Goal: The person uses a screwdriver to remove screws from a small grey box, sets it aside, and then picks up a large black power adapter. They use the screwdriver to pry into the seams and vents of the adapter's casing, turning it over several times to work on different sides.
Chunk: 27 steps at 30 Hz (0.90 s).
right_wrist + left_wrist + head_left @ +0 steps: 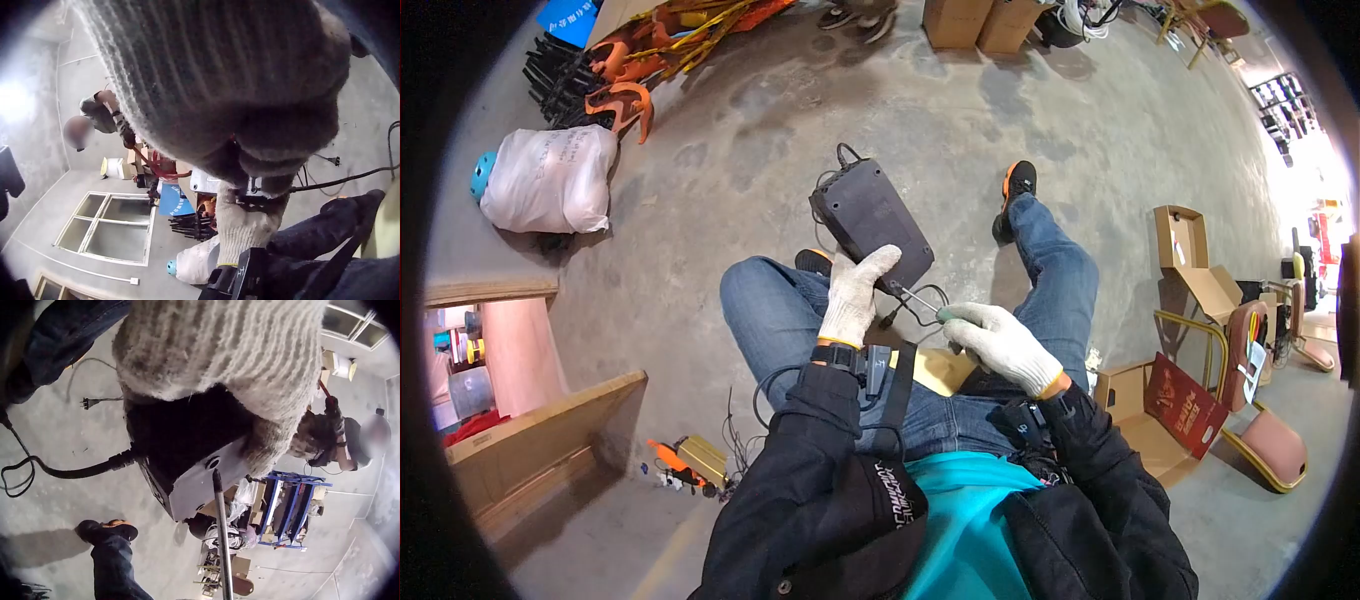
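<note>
A black rectangular electrical box (878, 215) with screw holes in its corners is held tilted above the floor between the knees. My left hand (858, 295), in a white knit glove, grips its near end, thumb on the upper face. In my gloved right hand (1003, 342) is a screwdriver (918, 302) with a green handle, its shaft pointing at the box's near end. The left wrist view shows the screwdriver tip (217, 475) right at a round screw hole (214, 463). From that end hangs a black cable (94, 472). The right wrist view mostly hides the screwdriver behind my fingers.
Open cardboard boxes (1135, 425) and a pink-seated chair (1272, 447) stand at right. To the left are a white wrapped bundle (550, 180), orange parts (630, 105) and a wooden bench (550, 415). Another person (325, 437) appears in the background.
</note>
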Tool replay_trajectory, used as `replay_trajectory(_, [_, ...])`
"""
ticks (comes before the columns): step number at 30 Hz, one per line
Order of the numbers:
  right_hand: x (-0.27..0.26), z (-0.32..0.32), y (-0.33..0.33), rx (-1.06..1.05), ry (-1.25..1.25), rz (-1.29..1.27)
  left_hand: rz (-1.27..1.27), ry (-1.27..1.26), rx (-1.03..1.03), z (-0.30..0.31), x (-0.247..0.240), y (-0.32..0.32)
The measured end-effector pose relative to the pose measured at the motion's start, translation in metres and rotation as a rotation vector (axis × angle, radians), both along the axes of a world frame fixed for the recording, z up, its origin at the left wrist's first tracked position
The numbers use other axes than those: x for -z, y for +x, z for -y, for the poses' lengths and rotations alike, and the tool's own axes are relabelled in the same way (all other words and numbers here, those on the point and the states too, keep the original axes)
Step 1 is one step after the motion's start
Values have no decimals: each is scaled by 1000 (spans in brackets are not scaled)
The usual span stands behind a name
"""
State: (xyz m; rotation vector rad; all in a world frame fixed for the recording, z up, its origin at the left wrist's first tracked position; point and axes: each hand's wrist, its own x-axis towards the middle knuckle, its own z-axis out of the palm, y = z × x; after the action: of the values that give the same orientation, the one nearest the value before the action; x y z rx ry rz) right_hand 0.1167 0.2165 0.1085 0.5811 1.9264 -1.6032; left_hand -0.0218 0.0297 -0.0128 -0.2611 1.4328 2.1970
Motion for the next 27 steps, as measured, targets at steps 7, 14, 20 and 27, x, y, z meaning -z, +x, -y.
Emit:
replay_trajectory(7, [11,1,1,-71,93,-119,18,8,-14,-1,-5,2])
replay_trajectory(14, [8,1,-2,-99,138,-140,15,14,55,-1,-5,2])
replay_trajectory(20, [6,4,-5,43,-56,77,-13,-20,35,-3,-9,4])
replay_trajectory(27, [29,-17,5,-459,207,-675,-106,-201,169,-2,-43,10])
